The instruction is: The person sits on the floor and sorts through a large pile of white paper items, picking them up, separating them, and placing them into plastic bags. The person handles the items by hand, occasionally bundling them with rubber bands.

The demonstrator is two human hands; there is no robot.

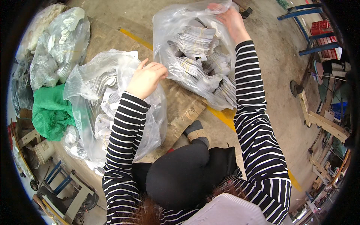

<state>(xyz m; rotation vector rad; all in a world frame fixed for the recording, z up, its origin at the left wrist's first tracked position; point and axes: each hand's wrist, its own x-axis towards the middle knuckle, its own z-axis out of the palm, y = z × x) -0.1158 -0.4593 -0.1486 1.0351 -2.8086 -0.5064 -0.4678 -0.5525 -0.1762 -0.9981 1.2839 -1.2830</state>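
Observation:
A large clear plastic bag (pixel 161 28) stands in front of me, its mouth spread wide. Bundles of grey-white flat pieces (pixel 195 39) lie inside it, some tied with thin yellowish bands. My left hand (pixel 148 78) is closed at the bag's near left rim, with the fingers curled onto the plastic. At the far right rim, my right hand (pixel 231 23) grips the film, its fingertips partly covered by plastic. Below my left forearm sits a second clear bag (pixel 84 80) holding similar pieces (pixel 107 84).
More filled plastic bags (pixel 62 45) and a green mesh sack (pixel 52 112) are at the left. A wooden board (pixel 183 114) lies under the bags, near a yellow floor line (pixel 225 119). Blue metal frames and a red crate (pixel 324 39) stand at the right.

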